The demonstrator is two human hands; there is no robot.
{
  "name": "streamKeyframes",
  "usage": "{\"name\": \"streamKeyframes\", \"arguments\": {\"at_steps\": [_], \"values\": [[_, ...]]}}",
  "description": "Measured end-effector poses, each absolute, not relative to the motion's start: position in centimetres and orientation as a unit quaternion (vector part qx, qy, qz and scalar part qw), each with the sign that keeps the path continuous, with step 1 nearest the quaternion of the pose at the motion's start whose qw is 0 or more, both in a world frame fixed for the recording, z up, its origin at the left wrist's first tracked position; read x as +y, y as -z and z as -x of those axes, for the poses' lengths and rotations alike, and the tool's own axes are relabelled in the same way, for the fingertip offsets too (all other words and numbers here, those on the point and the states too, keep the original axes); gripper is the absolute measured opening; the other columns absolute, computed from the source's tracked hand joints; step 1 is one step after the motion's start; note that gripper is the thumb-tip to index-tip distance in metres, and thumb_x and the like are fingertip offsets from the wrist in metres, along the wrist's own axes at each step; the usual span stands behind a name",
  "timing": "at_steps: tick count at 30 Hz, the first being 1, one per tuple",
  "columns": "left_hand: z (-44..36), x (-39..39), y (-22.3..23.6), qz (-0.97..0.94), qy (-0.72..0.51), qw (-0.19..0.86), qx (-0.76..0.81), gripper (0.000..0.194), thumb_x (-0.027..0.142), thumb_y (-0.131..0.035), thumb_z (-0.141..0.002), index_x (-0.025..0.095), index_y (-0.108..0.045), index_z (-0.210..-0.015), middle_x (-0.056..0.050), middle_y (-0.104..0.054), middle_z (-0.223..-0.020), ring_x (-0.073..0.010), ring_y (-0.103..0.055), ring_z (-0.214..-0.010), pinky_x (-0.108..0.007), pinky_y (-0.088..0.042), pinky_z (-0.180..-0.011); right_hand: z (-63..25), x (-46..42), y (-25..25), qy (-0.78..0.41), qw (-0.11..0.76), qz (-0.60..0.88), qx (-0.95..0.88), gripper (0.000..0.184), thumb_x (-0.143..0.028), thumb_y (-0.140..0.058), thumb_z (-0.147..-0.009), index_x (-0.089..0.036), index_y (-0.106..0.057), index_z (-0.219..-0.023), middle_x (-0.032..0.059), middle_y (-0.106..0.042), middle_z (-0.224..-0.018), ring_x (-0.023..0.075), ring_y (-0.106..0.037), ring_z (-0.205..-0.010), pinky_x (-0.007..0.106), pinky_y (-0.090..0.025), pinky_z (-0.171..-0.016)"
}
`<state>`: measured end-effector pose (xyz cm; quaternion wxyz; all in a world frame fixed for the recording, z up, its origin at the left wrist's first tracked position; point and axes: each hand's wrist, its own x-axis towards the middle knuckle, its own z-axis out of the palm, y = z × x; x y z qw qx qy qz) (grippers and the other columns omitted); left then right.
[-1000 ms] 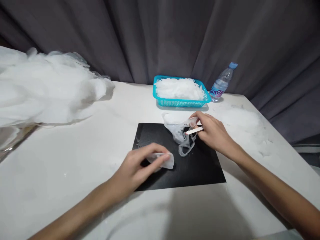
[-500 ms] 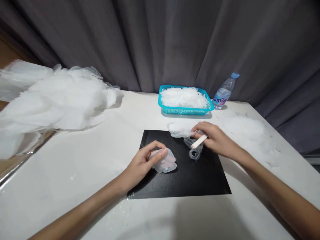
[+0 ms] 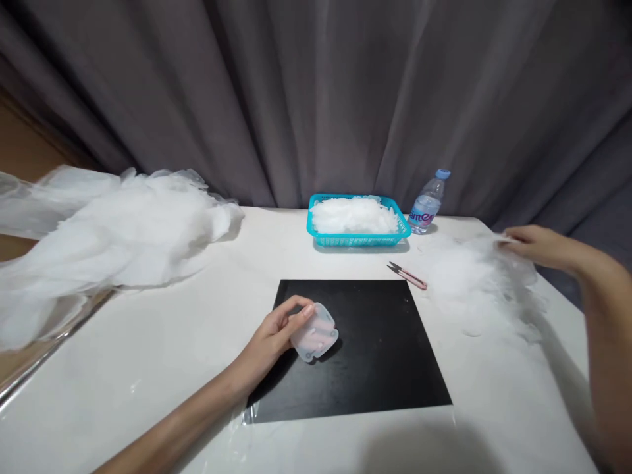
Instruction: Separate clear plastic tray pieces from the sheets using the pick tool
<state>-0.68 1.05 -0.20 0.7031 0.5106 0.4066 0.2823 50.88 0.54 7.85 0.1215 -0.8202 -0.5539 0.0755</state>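
Observation:
My left hand [image 3: 291,322] pinches a thin translucent plastic piece [image 3: 318,332] with rounded corners, between thumb and fingers, over the left part of a black mat [image 3: 375,355]. Far to the right, my right hand [image 3: 538,245] is at the back of a heap of translucent white scraps [image 3: 469,283]. Its fingers look closed on some of the scraps, though motion blurs them. Pink-handled thread snips [image 3: 407,275] lie on the table between the mat and that heap, touched by neither hand.
A blue basket [image 3: 359,241] filled with white translucent pieces stands behind the mat, beside a water bottle [image 3: 426,205]. A large white heap of thin sheets [image 3: 133,230] covers the table's back left. A grey curtain [image 3: 316,99] hangs behind the table.
My right hand has swung right from the mat to the scrap heap. The clear and white scraps have left the mat, and the snips now show on the table. My left hand keeps its piece.

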Motion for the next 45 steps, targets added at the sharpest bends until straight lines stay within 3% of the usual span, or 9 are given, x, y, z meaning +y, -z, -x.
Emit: {"name": "streamKeyframes", "arguments": {"at_steps": [3,6,9,18,26,29,35,41,45], "values": [[0.9,1.4,0.5,-0.515,-0.269,0.696,0.421,0.046,0.057,-0.081,-0.087,0.022,-0.062,-0.110,-0.005,-0.079,-0.094,-0.0215,-0.075,-0.080,-0.028,-0.056,-0.067,-53.1,0.2,-7.0,-0.169,0.060,0.836,-0.519,0.006,-0.027,-0.068,-0.075,-0.021,-0.070,-0.073,0.0128,-0.080,-0.089,0.0311,-0.075,-0.086,0.035,-0.056,-0.078],[1.1,1.7,0.8,-0.550,-0.258,0.668,0.429,0.048,0.052,-0.086,-0.083,0.023,-0.060,-0.111,-0.003,-0.076,-0.093,-0.0199,-0.072,-0.077,-0.027,-0.054,-0.067,-53.8,-0.5,-7.4,-0.194,0.054,0.818,-0.538,0.031,-0.032,-0.065,-0.087,-0.024,-0.074,-0.116,0.0154,-0.076,-0.127,0.0299,-0.070,-0.118,0.035,-0.052,-0.098],[1.2,2.3,0.6,-0.611,-0.265,0.617,0.420,0.040,0.050,-0.081,-0.088,0.024,-0.061,-0.111,-0.002,-0.073,-0.094,-0.0192,-0.070,-0.081,-0.028,-0.053,-0.073,-54.3,-0.9,-8.4,-0.105,-0.014,0.836,-0.539,0.044,-0.029,-0.066,-0.092,-0.020,-0.069,-0.135,0.0247,-0.069,-0.133,0.0351,-0.061,-0.130,0.042,-0.045,-0.105],[-5.0,13.2,-5.6,-0.778,-0.325,0.390,0.371,0.047,0.058,-0.072,-0.086,0.018,-0.059,-0.108,-0.005,-0.073,-0.089,-0.0213,-0.071,-0.079,-0.033,-0.057,-0.077,-54.1,-1.5,-10.2,-0.019,0.044,0.837,-0.545,0.034,-0.040,-0.062,-0.100,-0.017,-0.073,-0.122,0.0219,-0.070,-0.105,0.0355,-0.061,-0.109,0.045,-0.041,-0.099],[-10.3,24.9,-8.6,-0.799,-0.324,0.200,0.465,0.048,0.044,-0.062,-0.093,0.012,-0.056,-0.127,-0.023,-0.065,-0.134,-0.0342,-0.060,-0.128,-0.049,-0.044,-0.110,-49.7,0.1,-9.5,-0.099,0.083,0.774,-0.620,0.045,-0.051,-0.056,-0.097,-0.022,-0.070,-0.129,0.0168,-0.068,-0.120,0.0365,-0.056,-0.122,0.050,-0.045,-0.106],[-6.7,24.9,-7.7,-0.808,-0.289,0.122,0.499,0.045,0.046,-0.058,-0.095,0.015,-0.058,-0.128,-0.021,-0.062,-0.139,-0.0369,-0.052,-0.137,-0.053,-0.031,-0.119,-48.8,1.0,-8.6,-0.087,0.086,0.741,-0.661,0.042,-0.050,-0.055,-0.097,-0.024,-0.070,-0.125,0.0142,-0.069,-0.116,0.0348,-0.059,-0.117,0.051,-0.047,-0.104],[4.8,21.2,-6.0,-0.785,-0.206,0.014,0.584,0.037,0.039,-0.058,-0.092,0.013,-0.064,-0.117,-0.023,-0.065,-0.126,-0.0426,-0.055,-0.127,-0.056,-0.032,-0.116,-41.4,3.1,-4.7,-0.011,0.125,0.655,-0.745,0.024,-0.035,-0.057,-0.100,-0.019,-0.069,-0.114,0.0150,-0.066,-0.113,0.0317,-0.063,-0.111,0.045,-0.050,-0.098],[15.4,16.5,-5.7,-0.699,-0.189,-0.060,0.687,0.061,0.050,-0.058,-0.093,0.008,-0.052,-0.135,-0.031,-0.047,-0.143,-0.0536,-0.039,-0.138,-0.060,-0.041,-0.105,-34.6,4.1,1.1,0.009,0.100,0.602,-0.792,0.016,-0.007,-0.062,-0.090,-0.020,-0.067,-0.098,0.0093,-0.070,-0.098,0.0258,-0.066,-0.096,0.033,-0.047,-0.082],[18.8,14.8,-4.8,-0.673,-0.184,-0.032,0.716,0.048,0.056,-0.049,-0.099,0.014,-0.055,-0.121,-0.022,-0.061,-0.130,-0.0431,-0.054,-0.123,-0.047,-0.050,-0.090,-33.3,4.1,3.1,0.049,0.114,0.622,-0.773,0.029,0.006,-0.052,-0.083,-0.018,-0.065,-0.093,0.0111,-0.069,-0.094,0.0272,-0.066,-0.092,0.033,-0.046,-0.078]]}}
